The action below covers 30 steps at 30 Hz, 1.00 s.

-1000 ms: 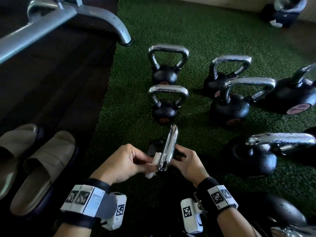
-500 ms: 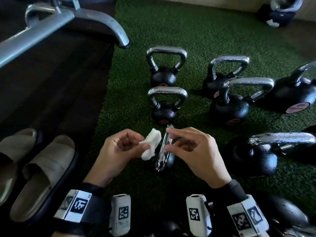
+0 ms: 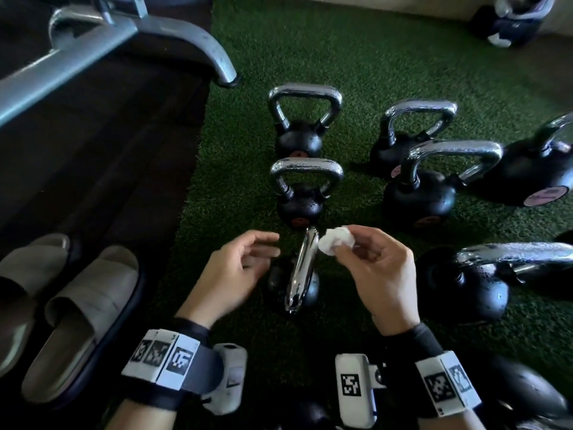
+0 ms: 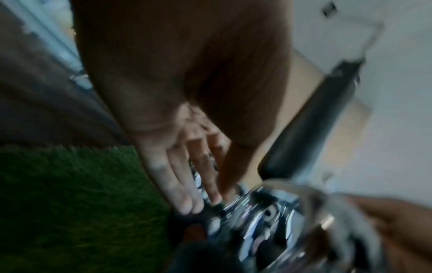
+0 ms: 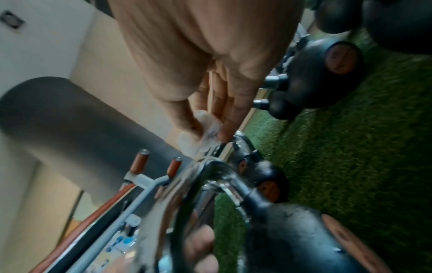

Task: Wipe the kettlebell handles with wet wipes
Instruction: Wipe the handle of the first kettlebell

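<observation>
A small black kettlebell stands on the green turf between my hands, its chrome handle seen edge-on. My right hand pinches a crumpled white wet wipe just right of the handle's far end; whether they touch I cannot tell. My left hand hovers open and empty just left of the handle. The right wrist view shows the wipe held in my fingertips above the chrome handle. The blurred left wrist view shows straight fingers beside the handle.
Several other chrome-handled kettlebells stand on the turf: two in line beyond, more at right. A grey bench leg and a pair of slippers sit on the dark floor at left.
The wipe has passed from my left hand to my right. My left hand, which rubbed the handle a second ago, has let go and opened; my right hand has left the handle.
</observation>
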Tool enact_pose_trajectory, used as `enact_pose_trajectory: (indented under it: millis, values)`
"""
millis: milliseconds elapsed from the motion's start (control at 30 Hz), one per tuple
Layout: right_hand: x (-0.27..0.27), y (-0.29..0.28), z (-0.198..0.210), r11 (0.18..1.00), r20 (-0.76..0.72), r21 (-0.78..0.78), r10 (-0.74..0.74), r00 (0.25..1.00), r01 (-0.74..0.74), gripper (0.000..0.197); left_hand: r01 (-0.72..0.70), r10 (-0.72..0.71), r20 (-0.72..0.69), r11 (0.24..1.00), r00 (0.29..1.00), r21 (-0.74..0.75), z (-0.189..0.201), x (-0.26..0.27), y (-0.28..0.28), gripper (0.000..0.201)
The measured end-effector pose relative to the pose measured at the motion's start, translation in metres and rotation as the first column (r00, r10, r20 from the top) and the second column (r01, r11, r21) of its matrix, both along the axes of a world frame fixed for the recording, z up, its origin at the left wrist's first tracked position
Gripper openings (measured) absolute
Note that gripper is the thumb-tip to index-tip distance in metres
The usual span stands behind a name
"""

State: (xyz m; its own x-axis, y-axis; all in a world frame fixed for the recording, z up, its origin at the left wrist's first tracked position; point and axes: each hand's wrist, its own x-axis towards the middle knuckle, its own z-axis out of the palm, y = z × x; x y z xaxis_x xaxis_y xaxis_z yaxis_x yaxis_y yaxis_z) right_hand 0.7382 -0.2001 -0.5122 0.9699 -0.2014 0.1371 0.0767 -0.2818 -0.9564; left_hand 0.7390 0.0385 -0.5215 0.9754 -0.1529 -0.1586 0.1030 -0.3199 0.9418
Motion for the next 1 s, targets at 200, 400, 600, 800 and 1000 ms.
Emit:
enact_pose_trajectory:
  millis: [200,400,600,800,1000]
  values:
    - [0.019,-0.003,-0.05,0.998,-0.237,-0.042,-0.045,0.971,0.036,0.019,0.397,-0.462,0.049,0.807,0.886,0.437,-0.069,-0.005,-0.017,0.137]
    - [0.022,0.022,-0.06,0.978,-0.244,-0.203,-0.003,0.97,-0.048,0.017,0.11,-0.277,0.286,0.867,0.917,0.486,-0.073,-0.012,-0.04,0.107]
    - [0.029,0.027,-0.054,0.967,-0.224,-0.254,-0.024,0.974,-0.034,0.02,0.115,-0.23,0.244,0.905,0.942,0.41,-0.075,-0.012,-0.038,0.108]
    - [0.031,0.027,-0.053,0.987,-0.235,-0.159,-0.007,0.972,-0.031,0.026,0.126,-0.22,0.195,0.907,0.956,0.401,-0.075,-0.009,-0.038,0.109]
    - [0.039,0.03,-0.041,0.989,-0.017,-0.146,-0.007,1.0,0.004,0.025,0.116,-0.187,0.155,0.918,0.97,0.38,-0.068,-0.006,-0.036,0.105]
